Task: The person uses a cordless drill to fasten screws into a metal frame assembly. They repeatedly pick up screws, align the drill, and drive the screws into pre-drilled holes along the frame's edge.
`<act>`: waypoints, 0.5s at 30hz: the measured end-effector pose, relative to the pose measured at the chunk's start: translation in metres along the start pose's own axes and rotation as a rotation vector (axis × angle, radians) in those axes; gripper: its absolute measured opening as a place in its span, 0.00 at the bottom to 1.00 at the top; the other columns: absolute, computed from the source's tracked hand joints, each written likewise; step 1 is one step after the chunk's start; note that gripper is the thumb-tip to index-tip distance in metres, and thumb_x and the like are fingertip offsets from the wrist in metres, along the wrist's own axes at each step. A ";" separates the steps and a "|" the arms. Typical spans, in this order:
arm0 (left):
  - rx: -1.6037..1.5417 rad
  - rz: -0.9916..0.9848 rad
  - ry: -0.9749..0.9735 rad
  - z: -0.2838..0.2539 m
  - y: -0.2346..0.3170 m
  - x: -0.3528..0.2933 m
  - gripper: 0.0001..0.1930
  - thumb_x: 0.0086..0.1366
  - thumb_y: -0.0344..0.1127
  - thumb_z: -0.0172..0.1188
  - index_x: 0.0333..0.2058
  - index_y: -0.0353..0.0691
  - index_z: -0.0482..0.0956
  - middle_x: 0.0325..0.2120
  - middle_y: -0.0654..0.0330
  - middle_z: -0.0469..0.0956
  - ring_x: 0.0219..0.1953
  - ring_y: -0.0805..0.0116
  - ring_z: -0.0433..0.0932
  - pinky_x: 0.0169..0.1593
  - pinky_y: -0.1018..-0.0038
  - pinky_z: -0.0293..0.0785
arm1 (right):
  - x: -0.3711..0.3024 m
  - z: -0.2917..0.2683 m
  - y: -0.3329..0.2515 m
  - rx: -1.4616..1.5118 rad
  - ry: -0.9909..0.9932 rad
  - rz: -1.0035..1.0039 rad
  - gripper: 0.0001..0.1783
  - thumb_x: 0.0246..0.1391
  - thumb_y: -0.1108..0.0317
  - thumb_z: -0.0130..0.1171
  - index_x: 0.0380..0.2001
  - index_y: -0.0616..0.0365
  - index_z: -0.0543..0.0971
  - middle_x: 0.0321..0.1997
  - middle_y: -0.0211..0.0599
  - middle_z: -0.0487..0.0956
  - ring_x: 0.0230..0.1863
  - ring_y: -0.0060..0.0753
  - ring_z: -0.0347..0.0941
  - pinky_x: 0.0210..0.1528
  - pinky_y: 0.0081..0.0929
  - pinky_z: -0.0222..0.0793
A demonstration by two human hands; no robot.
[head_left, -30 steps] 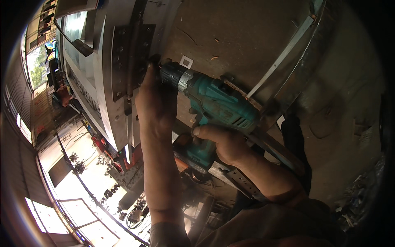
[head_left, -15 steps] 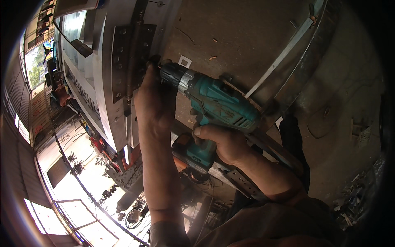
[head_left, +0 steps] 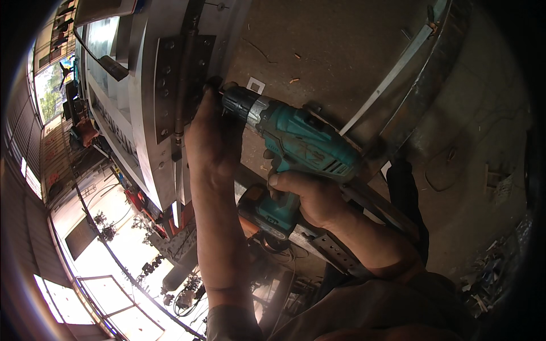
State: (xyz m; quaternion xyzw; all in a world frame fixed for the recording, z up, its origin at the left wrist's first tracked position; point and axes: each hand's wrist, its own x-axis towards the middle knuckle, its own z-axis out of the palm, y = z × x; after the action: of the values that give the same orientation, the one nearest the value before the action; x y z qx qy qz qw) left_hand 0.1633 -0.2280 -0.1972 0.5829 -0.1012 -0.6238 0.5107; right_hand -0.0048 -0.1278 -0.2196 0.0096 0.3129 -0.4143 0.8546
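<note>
A teal cordless drill [head_left: 310,142] with a black chuck points left toward a metal frame [head_left: 147,85]. My right hand [head_left: 310,196] is wrapped round its grip, above the battery. Beside the chuck, my left hand [head_left: 213,131] reaches up to the hinge plate [head_left: 166,85], a dark strip with a row of holes along the frame. The fingers of that hand lie in shadow near the drill's tip, so their grip and anything in them are hidden. Where the bit meets the metal is also too dark to make out.
A long flat metal bar [head_left: 392,79] slants across the far right. Below the drill runs a perforated metal strip [head_left: 335,250]. Scraps [head_left: 489,284] lie in a heap at the lower right. A small pale square piece [head_left: 256,85] is on the floor beyond the chuck.
Almost nothing differs. The drill and both hands keep nearly the same place, with only a very slight shift of the left forearm.
</note>
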 end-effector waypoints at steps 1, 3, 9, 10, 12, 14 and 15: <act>0.006 0.007 0.001 -0.001 0.000 0.001 0.16 0.79 0.41 0.47 0.57 0.41 0.73 0.43 0.55 0.80 0.48 0.60 0.79 0.57 0.63 0.73 | 0.000 0.000 -0.001 0.006 0.000 -0.004 0.19 0.49 0.78 0.61 0.48 0.64 0.77 0.35 0.36 0.79 0.30 0.29 0.77 0.35 0.26 0.74; -0.001 0.007 0.019 0.000 -0.001 0.002 0.15 0.79 0.41 0.47 0.57 0.41 0.73 0.44 0.54 0.80 0.48 0.60 0.79 0.57 0.63 0.73 | 0.000 0.001 -0.001 0.022 -0.002 -0.021 0.15 0.51 0.78 0.62 0.44 0.62 0.78 0.32 0.34 0.79 0.29 0.27 0.77 0.34 0.26 0.73; 1.781 0.580 0.165 0.010 -0.003 -0.042 0.18 0.77 0.45 0.50 0.56 0.39 0.74 0.41 0.56 0.81 0.46 0.60 0.80 0.56 0.65 0.73 | 0.000 -0.001 -0.003 0.011 -0.006 -0.025 0.04 0.54 0.73 0.65 0.34 0.58 0.81 0.25 0.29 0.80 0.26 0.22 0.76 0.31 0.25 0.71; 1.495 0.582 0.257 0.010 -0.001 -0.055 0.19 0.77 0.45 0.50 0.56 0.38 0.75 0.42 0.56 0.82 0.46 0.60 0.80 0.56 0.66 0.73 | 0.000 -0.002 -0.003 0.009 -0.011 -0.002 0.04 0.54 0.72 0.65 0.33 0.57 0.81 0.25 0.28 0.80 0.26 0.22 0.75 0.31 0.24 0.71; 0.899 0.539 0.389 0.008 0.003 -0.077 0.21 0.76 0.46 0.50 0.57 0.37 0.75 0.43 0.58 0.82 0.47 0.61 0.80 0.55 0.67 0.73 | 0.002 -0.004 -0.003 -0.012 -0.015 0.012 0.03 0.54 0.70 0.66 0.31 0.56 0.81 0.24 0.27 0.80 0.25 0.21 0.75 0.31 0.24 0.70; 1.280 0.933 0.522 0.001 0.038 -0.085 0.20 0.76 0.43 0.55 0.57 0.35 0.75 0.48 0.54 0.82 0.47 0.58 0.81 0.55 0.64 0.76 | 0.002 -0.005 -0.002 -0.048 -0.013 0.006 0.04 0.55 0.69 0.66 0.29 0.55 0.81 0.24 0.26 0.80 0.25 0.20 0.75 0.31 0.24 0.70; 1.392 0.967 0.487 -0.004 0.059 -0.080 0.23 0.76 0.45 0.54 0.60 0.34 0.72 0.53 0.51 0.78 0.53 0.55 0.78 0.59 0.63 0.73 | 0.002 -0.005 -0.002 -0.048 -0.018 0.015 0.04 0.54 0.71 0.66 0.31 0.57 0.81 0.25 0.28 0.79 0.26 0.22 0.75 0.32 0.25 0.70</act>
State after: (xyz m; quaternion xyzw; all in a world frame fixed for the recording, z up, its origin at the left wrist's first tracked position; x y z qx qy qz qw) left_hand 0.1813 -0.1922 -0.1059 0.7718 -0.5823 0.0054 0.2553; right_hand -0.0078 -0.1288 -0.2246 -0.0121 0.3150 -0.4003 0.8604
